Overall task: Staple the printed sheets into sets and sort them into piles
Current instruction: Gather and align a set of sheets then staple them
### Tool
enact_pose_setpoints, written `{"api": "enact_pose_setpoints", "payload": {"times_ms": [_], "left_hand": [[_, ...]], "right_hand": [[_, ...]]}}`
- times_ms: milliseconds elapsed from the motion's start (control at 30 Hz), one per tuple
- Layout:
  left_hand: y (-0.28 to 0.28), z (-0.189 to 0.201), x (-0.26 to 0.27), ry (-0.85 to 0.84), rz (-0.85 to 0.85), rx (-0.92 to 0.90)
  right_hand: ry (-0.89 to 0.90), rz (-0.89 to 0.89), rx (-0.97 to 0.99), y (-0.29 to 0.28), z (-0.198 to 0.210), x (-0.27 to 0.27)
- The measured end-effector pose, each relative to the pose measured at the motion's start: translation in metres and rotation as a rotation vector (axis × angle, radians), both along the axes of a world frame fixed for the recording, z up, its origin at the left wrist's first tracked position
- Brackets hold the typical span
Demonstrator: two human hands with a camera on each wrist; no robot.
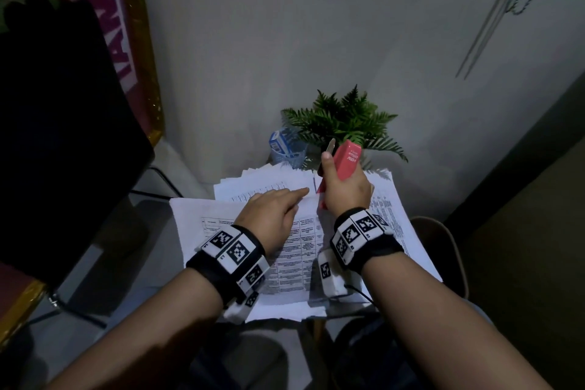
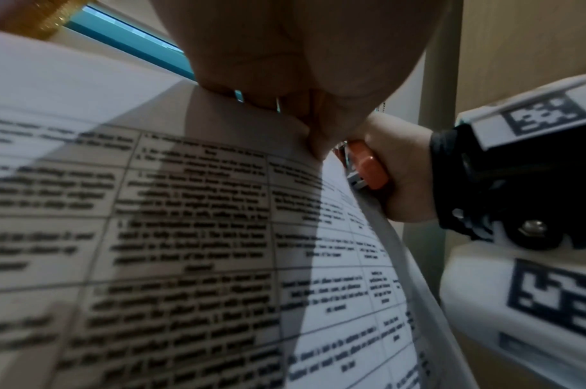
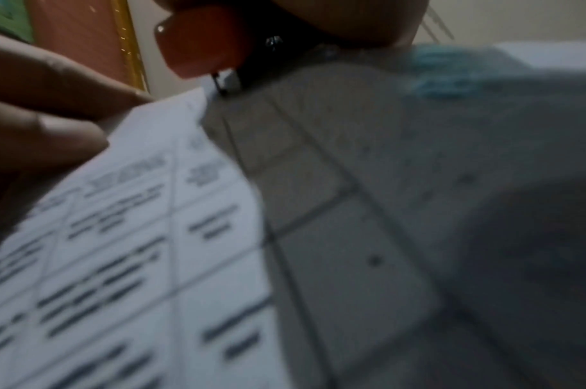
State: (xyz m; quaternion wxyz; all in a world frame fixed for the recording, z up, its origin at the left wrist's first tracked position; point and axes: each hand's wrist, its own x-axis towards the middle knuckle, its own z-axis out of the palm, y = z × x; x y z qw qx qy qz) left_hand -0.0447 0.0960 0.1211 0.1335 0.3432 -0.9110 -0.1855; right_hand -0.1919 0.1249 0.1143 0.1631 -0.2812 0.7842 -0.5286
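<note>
Wall (image 1: 285, 51): grey, plain, behind the work area, with a pale blue strip along its top.

Dark panel (image 1: 53, 123): large, black, at the left, in front of a pink lettered poster (image 1: 104, 9) in a gold frame.

Sheets (image 1: 294, 256): white printed pages with ruled tables, spread in overlapping piles over the small table; one pile lay in front of the person, a further one behind it and another at the right. The top sheets of the front pile curved upward at their right edge, next to the stapler.

Plant (image 1: 345, 120): green, fern-like, behind the papers against the wall.

Cup (image 1: 289, 152): blue mesh, just left of the plant, holding a small blue and white box.

Left hand (image 1: 269, 215): lay on the front pile, forefinger stretched flat toward the stapler, the other fingers loosely curled; it gripped nothing that could be seen.

Right hand (image 1: 343, 190): wrapped around the stapler, thumb up along its side.

Stapler (image 1: 346, 158): pink-red, held tilted with its rear end raised, its nose down at the corner of the top sheets; in the right wrist view the metal mouth (image 3: 226, 81) met the paper's corner.
</note>
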Motion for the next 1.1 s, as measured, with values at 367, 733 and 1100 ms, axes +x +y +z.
{"api": "enact_pose_setpoints", "payload": {"times_ms": [367, 733, 1100], "left_hand": [[-0.025, 0.039, 0.025, 0.229, 0.353, -0.072], [-0.033, 0.07, 0.04, 0.751, 0.47, 0.061], [-0.091, -0.097, 0.027, -0.044, 0.516, 0.435]], "right_hand": [[-0.386, 0.023, -0.361, 0.052, 0.022, -0.037], [-0.543, 0.421, -0.174, 0.056, -0.004, -0.006], [-0.389, 0.062, 0.477, 0.053, -0.065, -0.114]]}}
